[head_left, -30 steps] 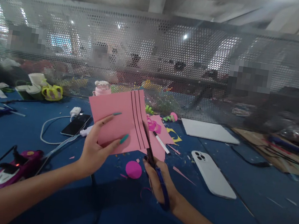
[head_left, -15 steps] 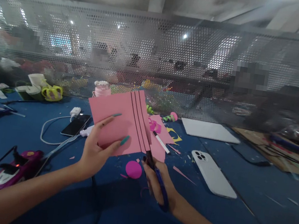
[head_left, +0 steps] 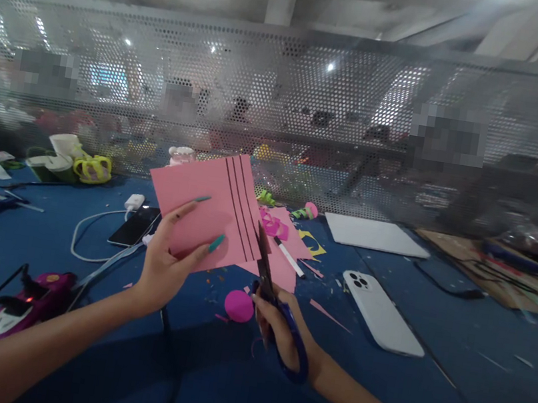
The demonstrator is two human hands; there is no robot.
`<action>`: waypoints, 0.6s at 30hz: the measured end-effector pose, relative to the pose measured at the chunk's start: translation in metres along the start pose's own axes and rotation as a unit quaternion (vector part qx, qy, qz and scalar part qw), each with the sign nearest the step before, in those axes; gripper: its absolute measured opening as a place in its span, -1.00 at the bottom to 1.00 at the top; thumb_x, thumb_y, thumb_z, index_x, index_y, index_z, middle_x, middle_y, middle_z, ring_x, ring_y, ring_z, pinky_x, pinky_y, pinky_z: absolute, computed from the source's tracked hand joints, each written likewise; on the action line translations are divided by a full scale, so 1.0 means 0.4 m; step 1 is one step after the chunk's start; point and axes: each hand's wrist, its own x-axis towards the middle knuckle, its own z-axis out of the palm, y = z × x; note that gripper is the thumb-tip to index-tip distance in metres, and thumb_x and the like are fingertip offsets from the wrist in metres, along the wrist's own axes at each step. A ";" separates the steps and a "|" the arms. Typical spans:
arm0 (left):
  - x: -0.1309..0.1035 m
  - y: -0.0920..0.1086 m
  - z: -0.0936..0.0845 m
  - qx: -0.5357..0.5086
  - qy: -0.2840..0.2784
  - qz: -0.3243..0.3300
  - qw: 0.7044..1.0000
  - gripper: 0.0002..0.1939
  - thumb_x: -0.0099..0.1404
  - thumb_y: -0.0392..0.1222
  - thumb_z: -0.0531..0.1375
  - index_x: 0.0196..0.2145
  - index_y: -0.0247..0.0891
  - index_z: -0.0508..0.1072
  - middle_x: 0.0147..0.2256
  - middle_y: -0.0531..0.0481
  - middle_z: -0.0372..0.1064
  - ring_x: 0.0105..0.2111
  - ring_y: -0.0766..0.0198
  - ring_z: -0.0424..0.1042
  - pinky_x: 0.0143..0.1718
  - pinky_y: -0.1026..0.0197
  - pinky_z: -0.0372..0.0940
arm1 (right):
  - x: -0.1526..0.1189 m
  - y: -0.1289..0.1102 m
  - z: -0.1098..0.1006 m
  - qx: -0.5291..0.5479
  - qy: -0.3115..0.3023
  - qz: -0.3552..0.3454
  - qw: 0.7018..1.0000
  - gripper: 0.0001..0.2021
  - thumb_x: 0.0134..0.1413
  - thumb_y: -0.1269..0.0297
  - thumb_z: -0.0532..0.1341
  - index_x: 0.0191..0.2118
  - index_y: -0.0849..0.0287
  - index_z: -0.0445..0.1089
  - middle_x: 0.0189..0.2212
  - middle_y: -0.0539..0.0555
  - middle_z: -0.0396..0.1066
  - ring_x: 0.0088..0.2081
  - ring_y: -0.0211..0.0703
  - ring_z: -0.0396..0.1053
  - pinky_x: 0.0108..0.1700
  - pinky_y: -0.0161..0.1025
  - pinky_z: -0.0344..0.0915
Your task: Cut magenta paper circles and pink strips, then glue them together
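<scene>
My left hand (head_left: 163, 263) holds up a pink paper sheet (head_left: 202, 208), fingers behind and along it and the thumb on its near face. Three dark lines run down the sheet near its right side. In my right hand (head_left: 284, 321) is a pair of scissors (head_left: 298, 347) with dark blue handles. Their blades are parted and point up at the sheet's lower right corner. A magenta paper disc (head_left: 239, 306) lies on the table below the sheet. Behind the scissors are more pink paper (head_left: 281, 271) and a white marker (head_left: 289, 257) with a black cap.
A white phone (head_left: 384, 313) and a white flat panel (head_left: 375, 235) lie at the right, cardboard (head_left: 461, 267) beyond. At the left are a black phone (head_left: 134, 225), cables, a purple power strip (head_left: 25, 306) and a yellow-green cup holder (head_left: 93, 169). A perforated metal screen (head_left: 287, 83) stands behind.
The pink sheet and my left hand have shifted slightly left and up. The scissor blades have opened wider at the sheet's lower right corner.
</scene>
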 end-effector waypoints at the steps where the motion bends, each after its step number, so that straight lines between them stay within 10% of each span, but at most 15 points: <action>1: 0.001 0.001 0.000 0.003 -0.004 0.005 1.000 -0.47 0.09 -0.20 0.30 0.02 -0.12 0.29 -0.02 -0.09 0.35 0.02 0.05 0.33 0.03 -0.15 0.25 | 0.001 0.000 0.000 0.001 0.004 0.001 1.000 -0.69 0.03 -0.01 0.10 -0.49 0.12 0.13 -0.72 -0.16 0.04 -0.71 -0.36 0.04 -0.67 -0.35 0.01; 11: 0.068 -0.032 -0.021 0.170 0.107 0.171 0.965 -0.55 0.05 -0.21 0.33 -0.09 -0.21 0.36 -0.18 -0.06 0.43 -0.17 0.11 0.42 -0.16 0.06 0.34 | 0.007 0.002 -0.007 -0.024 0.035 0.037 0.998 -0.71 -0.06 0.00 0.16 -0.50 0.13 0.20 -0.72 -0.14 0.09 -0.70 -0.33 0.04 -0.66 -0.34 0.06; 18: 0.089 -0.046 -0.033 0.146 0.028 0.158 0.976 -0.53 0.05 -0.19 0.32 -0.06 -0.20 0.34 -0.13 -0.08 0.43 -0.12 0.10 0.41 -0.10 0.03 0.32 | 0.005 -0.016 -0.020 0.047 0.006 0.088 0.995 -0.75 -0.03 0.08 0.14 -0.51 0.13 0.18 -0.74 -0.18 0.09 -0.74 -0.37 0.07 -0.72 -0.39 0.05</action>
